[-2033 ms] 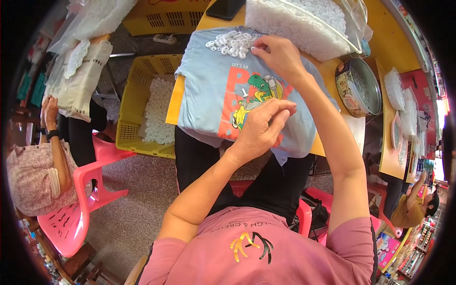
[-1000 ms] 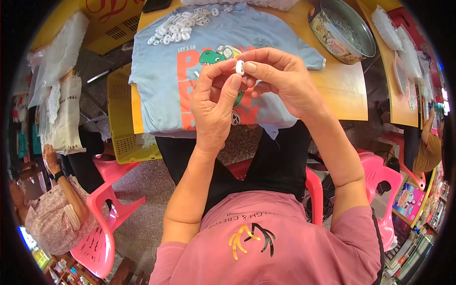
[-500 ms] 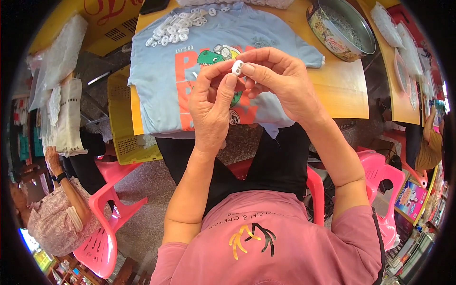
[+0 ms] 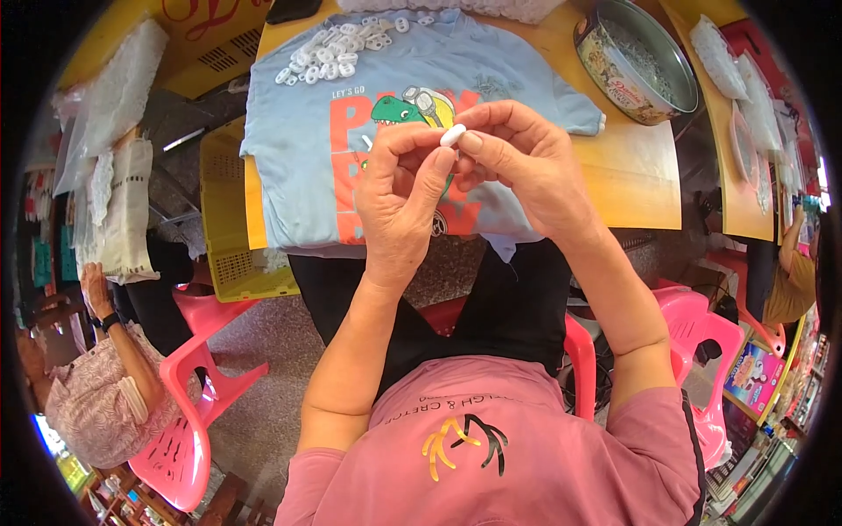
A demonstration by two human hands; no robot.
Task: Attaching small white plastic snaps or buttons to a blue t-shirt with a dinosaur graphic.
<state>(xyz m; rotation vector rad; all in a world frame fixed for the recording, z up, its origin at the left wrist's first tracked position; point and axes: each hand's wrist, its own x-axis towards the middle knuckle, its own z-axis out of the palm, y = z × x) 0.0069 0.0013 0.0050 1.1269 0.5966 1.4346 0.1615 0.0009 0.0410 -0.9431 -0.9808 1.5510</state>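
Note:
Between the fingertips of both hands is a small white oval plastic piece point(image 4: 453, 135), its smooth side facing up. My left hand point(image 4: 399, 193) pinches it with thumb and forefinger. From the other side my right hand point(image 4: 531, 167) grips it the same way. Both hands hover over a light blue printed T-shirt point(image 4: 289, 184) spread on the table. At the shirt's far left lies a pile of similar white oval pieces point(image 4: 329, 53), several showing two holes.
A round tin point(image 4: 645, 105) with small clear bits in it stands at the table's point(image 4: 636, 188) far right. Left of the table is a yellow crate point(image 4: 232, 245). Pink chairs point(image 4: 189, 421) flank me, and another person point(image 4: 110, 386) sits at the left. A dark phone-like object point(image 4: 292, 9) lies at the back.
The white piece has been turned in my fingers, so its two holes no longer show. Both hands have shifted slightly right and nearer.

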